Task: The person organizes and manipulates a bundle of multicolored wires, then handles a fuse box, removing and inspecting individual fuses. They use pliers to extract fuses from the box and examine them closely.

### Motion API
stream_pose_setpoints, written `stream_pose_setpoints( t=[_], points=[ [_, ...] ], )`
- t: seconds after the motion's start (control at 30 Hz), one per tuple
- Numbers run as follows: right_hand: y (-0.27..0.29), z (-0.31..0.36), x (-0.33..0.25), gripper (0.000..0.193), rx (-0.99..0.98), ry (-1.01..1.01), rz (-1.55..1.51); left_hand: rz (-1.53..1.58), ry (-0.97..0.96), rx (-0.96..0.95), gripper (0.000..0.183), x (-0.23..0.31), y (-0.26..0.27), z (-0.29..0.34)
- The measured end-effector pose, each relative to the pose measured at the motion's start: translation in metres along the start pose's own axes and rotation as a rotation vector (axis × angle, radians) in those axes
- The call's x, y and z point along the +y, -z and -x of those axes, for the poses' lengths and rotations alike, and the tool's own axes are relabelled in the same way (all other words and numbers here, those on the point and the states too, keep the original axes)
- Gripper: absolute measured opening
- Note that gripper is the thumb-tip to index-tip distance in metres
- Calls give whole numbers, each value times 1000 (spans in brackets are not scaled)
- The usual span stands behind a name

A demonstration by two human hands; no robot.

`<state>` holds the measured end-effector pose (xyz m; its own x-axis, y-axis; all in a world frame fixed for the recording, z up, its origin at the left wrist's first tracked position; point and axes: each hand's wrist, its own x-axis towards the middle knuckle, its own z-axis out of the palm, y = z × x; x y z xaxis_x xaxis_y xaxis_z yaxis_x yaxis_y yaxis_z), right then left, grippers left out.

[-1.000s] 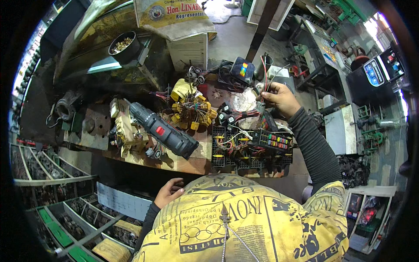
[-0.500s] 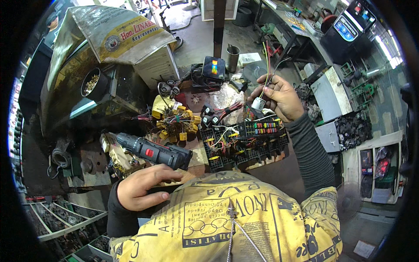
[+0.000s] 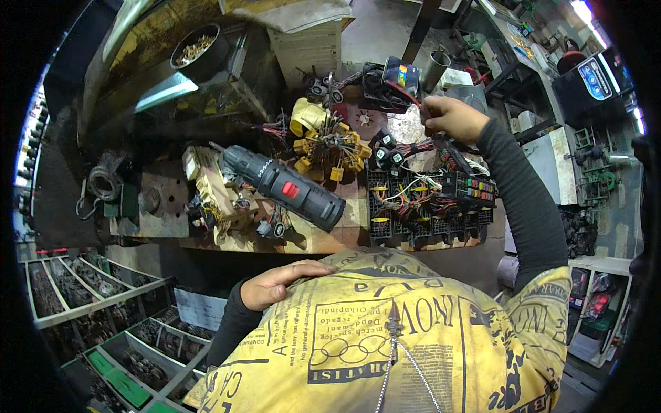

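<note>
My right hand (image 3: pixel 454 118) reaches to the far side of the bench, its fingers closed on a pair of red and black wires (image 3: pixel 412 98) in front of a small black box (image 3: pixel 401 74) with a coloured label. My left hand (image 3: pixel 279 286) lies against my yellow printed shirt (image 3: pixel 427 330), fingers stretched out, holding nothing. Beyond it a black cordless drill (image 3: pixel 286 189) with a red button lies on the bench. A black fuse box (image 3: pixel 475 186) with coloured fuses sits among black connector housings (image 3: pixel 413 224) and loose wires, nearer than my right hand.
Yellow connectors (image 3: pixel 334 151) with cut wires cluster mid-bench. A cream-coloured part (image 3: pixel 206 179) with wiring lies left of the drill. A metal cylinder (image 3: pixel 435 69) stands at the back. Divided bins (image 3: pixel 103 310) of parts fill the lower left; a round pot (image 3: pixel 196 48) sits upper left.
My right hand has moved from above the fuse box to beside the black box; the white connector with wires is out of its grasp. My left hand has drawn back from the drill onto my shirt.
</note>
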<state>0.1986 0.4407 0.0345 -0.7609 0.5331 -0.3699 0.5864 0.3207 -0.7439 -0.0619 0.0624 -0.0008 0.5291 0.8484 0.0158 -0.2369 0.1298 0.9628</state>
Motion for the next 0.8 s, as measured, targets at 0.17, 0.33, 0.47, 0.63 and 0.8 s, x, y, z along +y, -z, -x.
stream_pose_setpoints(
  t=[0.17,0.33,0.47,0.63,0.8],
  points=[
    [-24,-30,-1,29,-65,-247,255,8,175,282,63,-30,-8,26],
    [-18,-28,-10,41,-60,-313,353,-86,292,409,52,-37,-11,36],
    [15,17,-25,40,194,0,278,-218,291,403,50,-34,-7,36],
    [8,122,-35,85,-64,160,350,-198,331,351,48,-30,0,23],
    [-37,155,-13,79,163,158,682,-247,334,219,47,-27,8,-1]
  ],
)
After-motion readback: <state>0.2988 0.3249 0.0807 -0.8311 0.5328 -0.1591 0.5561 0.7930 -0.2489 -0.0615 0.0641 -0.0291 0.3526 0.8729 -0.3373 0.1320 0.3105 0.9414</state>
